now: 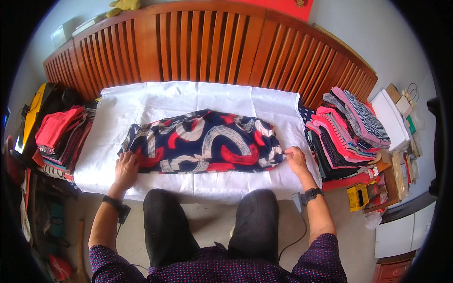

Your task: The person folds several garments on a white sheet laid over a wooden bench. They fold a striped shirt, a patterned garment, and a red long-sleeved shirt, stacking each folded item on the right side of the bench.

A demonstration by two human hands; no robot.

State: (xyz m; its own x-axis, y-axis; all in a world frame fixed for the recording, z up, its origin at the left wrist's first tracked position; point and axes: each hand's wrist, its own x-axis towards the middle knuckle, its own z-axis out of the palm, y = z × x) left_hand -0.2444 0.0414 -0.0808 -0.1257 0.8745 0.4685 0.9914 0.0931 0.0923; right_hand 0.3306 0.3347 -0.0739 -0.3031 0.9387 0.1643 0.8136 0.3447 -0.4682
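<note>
A navy garment with red, white and pink curved patterns (208, 143) lies spread sideways on a white cloth (219, 185). My left hand (126, 169) is at its left end, fingers bent over the near corner and gripping the fabric. At the opposite end my right hand (296, 160) pinches the garment's edge between thumb and fingers. Each wrist wears a dark strap with a small device and a cable. The fingertips of my left hand are partly hidden against the fabric.
Folded clothes are stacked at the left (58, 131) and in taller piles at the right (339, 141). A slatted wooden headboard (203, 46) stands behind the white cloth. A yellow box (357, 197) sits low at the right. My knees are against the near side.
</note>
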